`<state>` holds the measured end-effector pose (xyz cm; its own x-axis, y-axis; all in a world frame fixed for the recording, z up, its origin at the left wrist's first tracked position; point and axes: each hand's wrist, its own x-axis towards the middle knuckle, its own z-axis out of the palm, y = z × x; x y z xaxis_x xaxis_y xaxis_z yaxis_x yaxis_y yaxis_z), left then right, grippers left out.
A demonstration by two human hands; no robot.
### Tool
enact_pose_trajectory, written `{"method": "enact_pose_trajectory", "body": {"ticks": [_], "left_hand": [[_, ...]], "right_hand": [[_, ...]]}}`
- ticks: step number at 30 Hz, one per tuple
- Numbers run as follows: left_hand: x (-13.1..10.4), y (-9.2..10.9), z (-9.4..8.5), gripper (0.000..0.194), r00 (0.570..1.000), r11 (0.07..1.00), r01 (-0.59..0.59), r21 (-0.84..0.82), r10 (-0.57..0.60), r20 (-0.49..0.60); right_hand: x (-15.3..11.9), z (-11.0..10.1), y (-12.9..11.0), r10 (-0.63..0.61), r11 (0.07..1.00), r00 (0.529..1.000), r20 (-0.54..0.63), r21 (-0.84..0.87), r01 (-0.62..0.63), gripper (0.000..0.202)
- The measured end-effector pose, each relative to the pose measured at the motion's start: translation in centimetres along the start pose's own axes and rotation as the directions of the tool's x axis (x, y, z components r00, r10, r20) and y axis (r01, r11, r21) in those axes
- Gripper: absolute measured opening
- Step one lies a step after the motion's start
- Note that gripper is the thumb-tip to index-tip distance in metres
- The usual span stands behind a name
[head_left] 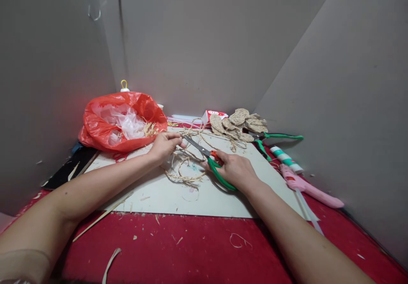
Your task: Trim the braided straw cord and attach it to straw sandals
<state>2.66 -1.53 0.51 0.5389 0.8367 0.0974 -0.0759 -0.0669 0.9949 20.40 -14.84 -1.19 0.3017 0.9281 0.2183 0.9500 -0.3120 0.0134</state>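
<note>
My right hand (236, 169) is closed on a pair of scissors (219, 175) with green and orange handles. Their dark blades point up and left, and their tips are right beside the fingers of my left hand (165, 147). That hand is pinched around what looks like the end of a braided straw cord, though the fingers partly hide it. Below the blades, a loop of braided straw cord (185, 177) lies on the white board (153, 201). More of the cord runs back across the board toward several coiled straw pieces (239, 116).
A red plastic bag (95, 120) holding clear plastic and straw stands at the back left. At the right lie green-handled pliers (263, 142), a green-and-white roll (287, 160) and a pink glue gun (310, 186). Straw scraps litter the red cloth (191, 250). Grey walls enclose the table.
</note>
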Motion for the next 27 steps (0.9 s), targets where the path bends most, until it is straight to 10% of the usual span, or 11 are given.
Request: {"method": "enact_pose_trajectory", "body": {"ticks": [27], "left_hand": [[0.92,0.65,-0.68,0.006,0.985,0.944,0.173,-0.282,-0.170,0.035]], "right_hand": [[-0.09,-0.07,-0.36,-0.006,0.997,0.999,-0.045,-0.079,0.002,0.052]]}}
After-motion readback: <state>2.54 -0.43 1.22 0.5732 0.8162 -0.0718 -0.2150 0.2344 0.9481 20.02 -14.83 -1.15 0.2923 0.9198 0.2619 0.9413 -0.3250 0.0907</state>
